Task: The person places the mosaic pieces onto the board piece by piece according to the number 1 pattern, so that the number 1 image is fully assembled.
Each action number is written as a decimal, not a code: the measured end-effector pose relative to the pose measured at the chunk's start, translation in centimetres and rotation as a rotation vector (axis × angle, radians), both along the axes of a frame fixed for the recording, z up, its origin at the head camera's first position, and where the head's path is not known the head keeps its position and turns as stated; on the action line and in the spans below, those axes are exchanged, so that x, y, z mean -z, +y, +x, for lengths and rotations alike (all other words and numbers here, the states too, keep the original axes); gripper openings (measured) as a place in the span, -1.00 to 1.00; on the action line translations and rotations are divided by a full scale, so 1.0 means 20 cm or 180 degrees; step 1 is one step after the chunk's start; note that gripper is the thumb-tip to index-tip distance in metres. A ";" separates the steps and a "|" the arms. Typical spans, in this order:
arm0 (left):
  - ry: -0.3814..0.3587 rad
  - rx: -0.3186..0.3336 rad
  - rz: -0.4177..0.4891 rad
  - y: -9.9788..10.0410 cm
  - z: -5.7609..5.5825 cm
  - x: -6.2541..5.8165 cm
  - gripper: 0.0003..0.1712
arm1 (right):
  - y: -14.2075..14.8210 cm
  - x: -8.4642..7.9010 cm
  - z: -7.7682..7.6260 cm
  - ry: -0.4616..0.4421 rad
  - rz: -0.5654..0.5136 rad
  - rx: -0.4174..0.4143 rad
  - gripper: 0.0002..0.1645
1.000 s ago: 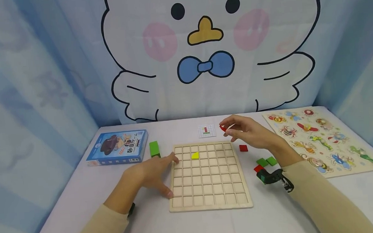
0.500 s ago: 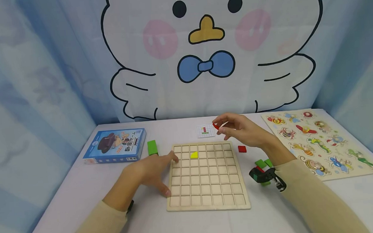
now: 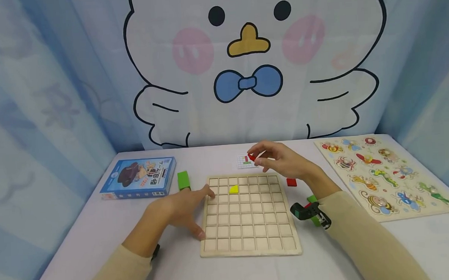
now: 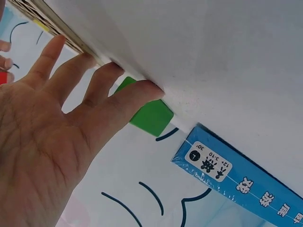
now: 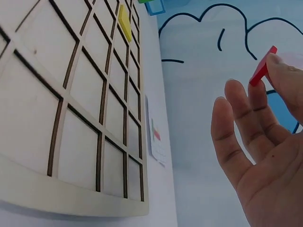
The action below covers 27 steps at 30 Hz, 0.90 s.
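A wooden grid board (image 3: 249,253) lies on the table with a yellow tile (image 3: 233,189) in one cell near its upper left. My left hand (image 3: 184,207) rests at the board's left edge, thumb and fingers spread along it. Above the far side of the board, my right hand (image 3: 282,160) pinches a small red tile (image 5: 263,66) between thumb and fingertips, clear of the board. Behind that hand is a small pattern card (image 3: 244,161), partly covered by the fingers. A second red tile (image 3: 291,182) lies just right of the board.
A green block (image 3: 183,180) stands beyond my left hand, beside a blue game box (image 3: 139,177). Several green and red tiles (image 3: 314,221) lie partly hidden under my right wrist. An insect picture board (image 3: 386,178) covers the table's right side.
My right hand has moved left with the red tile, from right of the pattern card to in front of it. My left hand has stayed at the board's edge.
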State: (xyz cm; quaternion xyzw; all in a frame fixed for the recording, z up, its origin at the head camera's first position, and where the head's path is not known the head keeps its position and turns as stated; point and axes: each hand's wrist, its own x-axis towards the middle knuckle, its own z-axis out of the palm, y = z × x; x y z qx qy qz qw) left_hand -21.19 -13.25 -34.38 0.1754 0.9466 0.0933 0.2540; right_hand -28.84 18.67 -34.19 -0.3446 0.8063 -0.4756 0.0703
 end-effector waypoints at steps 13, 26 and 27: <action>0.0008 0.0029 0.0056 -0.02 0.00 0.00 0.20 | -0.06 0.04 -0.03 -0.0036 0.0150 -0.0156 -0.63; -0.0053 -0.0053 -0.0003 0.00 0.00 0.00 0.22 | -0.12 0.10 -0.04 -0.0037 0.0699 -0.0363 -0.64; -0.0035 -0.0038 -0.0018 0.00 0.00 0.00 0.22 | -0.12 0.10 -0.04 -0.0079 0.0735 -0.0344 -0.65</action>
